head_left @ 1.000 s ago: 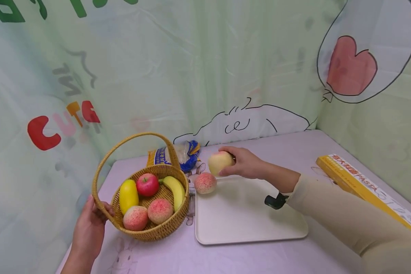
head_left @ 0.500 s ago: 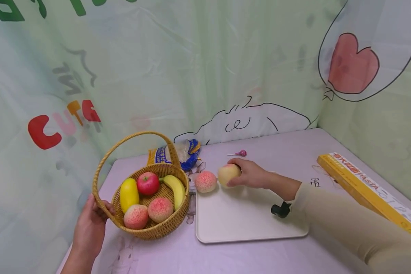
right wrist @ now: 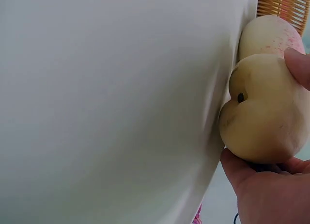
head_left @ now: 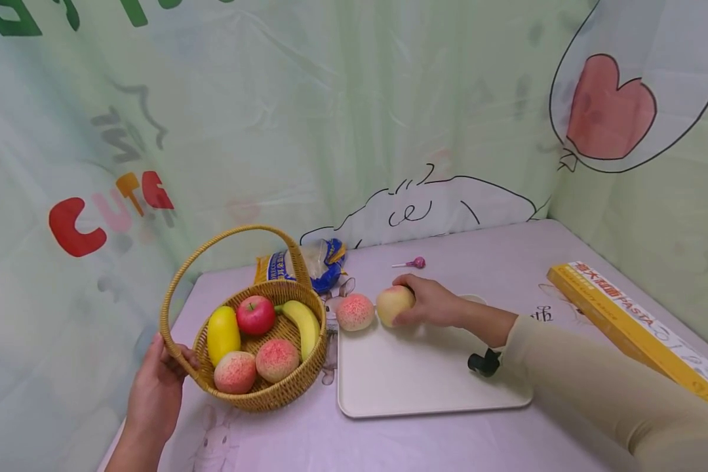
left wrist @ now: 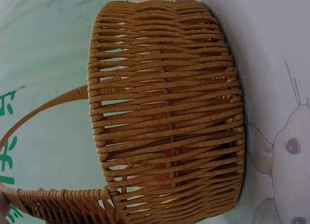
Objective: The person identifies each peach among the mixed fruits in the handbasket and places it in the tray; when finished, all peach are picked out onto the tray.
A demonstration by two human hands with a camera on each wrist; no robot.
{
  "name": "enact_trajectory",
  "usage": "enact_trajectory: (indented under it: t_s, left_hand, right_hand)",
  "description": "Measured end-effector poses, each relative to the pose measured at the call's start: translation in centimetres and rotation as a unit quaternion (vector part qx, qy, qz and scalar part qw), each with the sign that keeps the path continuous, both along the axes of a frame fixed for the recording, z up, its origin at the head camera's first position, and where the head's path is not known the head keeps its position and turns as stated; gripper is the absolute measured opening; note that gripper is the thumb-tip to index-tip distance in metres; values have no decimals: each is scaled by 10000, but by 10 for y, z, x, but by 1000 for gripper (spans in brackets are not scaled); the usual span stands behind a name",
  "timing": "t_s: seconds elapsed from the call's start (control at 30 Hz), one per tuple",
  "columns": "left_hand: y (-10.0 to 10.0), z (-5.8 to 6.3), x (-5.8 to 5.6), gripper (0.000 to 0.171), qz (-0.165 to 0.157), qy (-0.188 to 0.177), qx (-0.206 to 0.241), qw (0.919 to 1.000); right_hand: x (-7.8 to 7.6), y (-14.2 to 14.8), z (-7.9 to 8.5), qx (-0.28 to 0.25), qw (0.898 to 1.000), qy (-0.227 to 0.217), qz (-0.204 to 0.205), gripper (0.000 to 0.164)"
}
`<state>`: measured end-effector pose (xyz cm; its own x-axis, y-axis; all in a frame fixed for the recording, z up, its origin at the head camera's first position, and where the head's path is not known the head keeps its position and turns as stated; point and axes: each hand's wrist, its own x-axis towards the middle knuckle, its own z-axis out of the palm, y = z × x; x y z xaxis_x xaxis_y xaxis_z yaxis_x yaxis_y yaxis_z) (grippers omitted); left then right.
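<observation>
Two peaches are at the far edge of the tray, side by side near its far left corner, so by the look of things that part of the work is almost done. The red-speckled peach sits right at that corner with nothing holding it. The pale peach, just to its right, is in the right hand, thumb and fingers closed about its sides. It seems to be at or very near its resting place, though the hand hides its far side and I cannot say for sure whether the tray bears its full weight. Letting go of it looks like the piece left undone here.

Left of the tray stands the wicker basket, with the left hand curled round the foot of its handle on the side away from the tray. Five fruits lie inside: a yellow mango, a red apple, a banana and two more reddish peaches. None of these five is on the tray; whether any is due to be moved, the pictures do not settle. On the desk, a lollipop lies beyond the tray and a pasta box to its right, neither being touched.
</observation>
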<state>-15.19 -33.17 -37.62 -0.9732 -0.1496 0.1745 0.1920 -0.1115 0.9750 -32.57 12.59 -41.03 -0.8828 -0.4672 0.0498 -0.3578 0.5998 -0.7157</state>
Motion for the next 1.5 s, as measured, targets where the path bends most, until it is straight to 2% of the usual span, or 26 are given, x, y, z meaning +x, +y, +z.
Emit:
enact_trajectory:
  t_s: [0.33, 0.6, 0.83, 1.07, 1.33, 1.5]
  left_hand:
    - [1, 1, 1, 55, 55, 20, -47, 10000]
    - [1, 0, 1, 55, -23, 112, 39, 9999]
    - [2, 1, 1, 55, 22, 16, -66, 10000]
    - [2, 0, 1, 55, 13, 14, -39, 10000]
    - [1, -1, 2, 54, -67, 77, 53, 9999]
    - [0, -1, 2, 54, -84, 114, 51, 9999]
  right_hand:
    - [3, -3, 2, 389, 9989, 234, 98, 84]
    - [8, -5, 2, 519, 9985, -21, 161, 99]
    - [11, -5, 1, 605, 9978, 78, 250, 103]
    - [12, -4, 10, 356, 9987, -159, 343, 105]
    - [9, -2, 17, 200, 9981, 4, 587, 107]
    - [11, -4, 33, 77, 9973, 134, 713, 106]
